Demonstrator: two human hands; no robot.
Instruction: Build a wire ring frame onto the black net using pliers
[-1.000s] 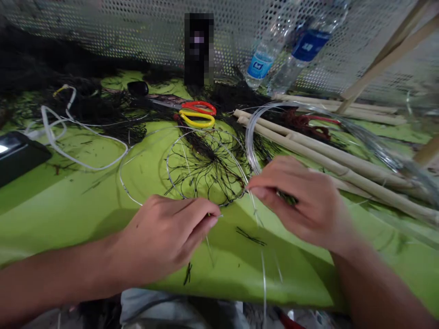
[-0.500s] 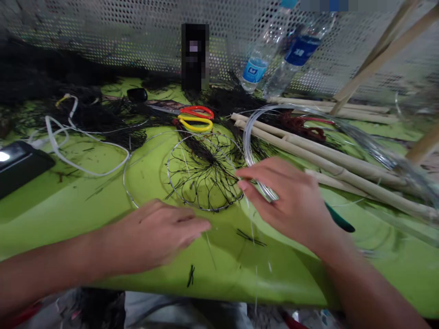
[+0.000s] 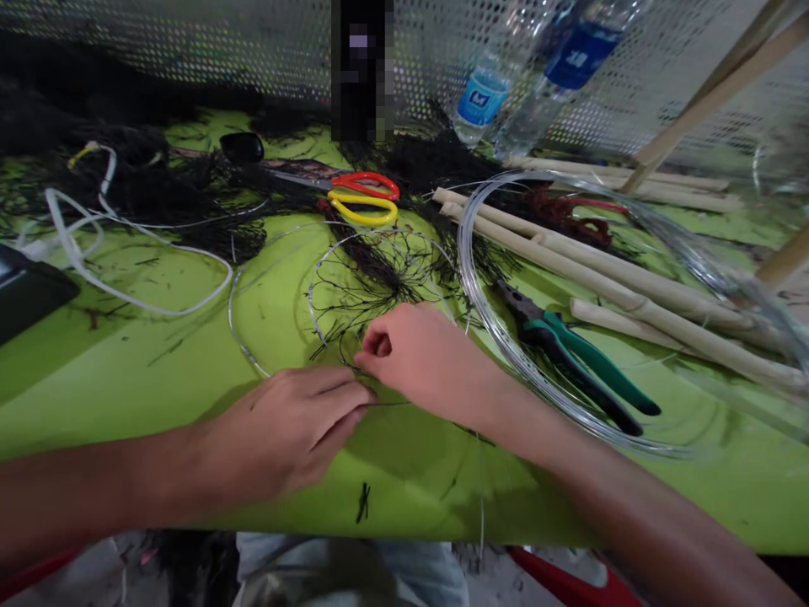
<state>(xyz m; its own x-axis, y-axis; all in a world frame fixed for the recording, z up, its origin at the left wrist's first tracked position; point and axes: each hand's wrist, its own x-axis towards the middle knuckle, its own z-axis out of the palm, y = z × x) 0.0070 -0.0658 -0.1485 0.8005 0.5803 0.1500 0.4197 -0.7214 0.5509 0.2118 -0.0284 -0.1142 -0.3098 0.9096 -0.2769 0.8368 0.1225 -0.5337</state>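
Observation:
My left hand rests low over the green table, thumb and forefinger pinched at the silvery wire. A short end of that wire sticks out to the right of its fingertips. My right hand reaches across from the right, its finger and thumb closed on the black netting's edge just above the left fingertips. Fanned out behind is the black netting, its strands gathered at a knot and looped on a wire ring. My right hand hides the ring's front part. A larger wire loop runs toward my left hand.
Red-and-yellow-handled scissors lie behind the netting. At right are green-handled pliers, a coil of clear line or wire and bamboo sticks. Water bottles lean at the back. A white cable curls at left.
My right hand has moved left from beside the coil to my left fingertips, uncovering the pliers. My left hand has stayed nearly in place. The view has shifted slightly.

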